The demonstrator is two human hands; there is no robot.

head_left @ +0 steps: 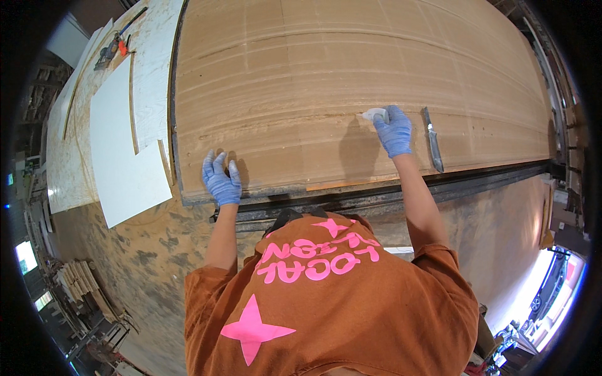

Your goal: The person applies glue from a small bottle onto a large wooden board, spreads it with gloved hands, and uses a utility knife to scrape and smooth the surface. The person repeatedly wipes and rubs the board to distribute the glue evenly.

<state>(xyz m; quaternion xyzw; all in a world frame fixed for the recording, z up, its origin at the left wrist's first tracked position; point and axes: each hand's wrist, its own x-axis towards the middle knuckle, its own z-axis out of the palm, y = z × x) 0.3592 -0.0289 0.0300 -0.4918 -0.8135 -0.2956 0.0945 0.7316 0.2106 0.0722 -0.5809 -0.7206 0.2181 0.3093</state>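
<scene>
In the front part of the brown desk (282, 75), right of its middle, my right grip (394, 133) is narrow and holds a small whitish thing (376, 114), which comes out at its left side. At the front left corner, my left grip (222, 182) is wide; whether it touches the desk, I cannot tell. A dark knife (434, 147) lies further right, its lower end close to the front edge.

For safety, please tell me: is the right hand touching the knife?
Apart: the head view shows the brown board between the right hand and the knife.
</scene>
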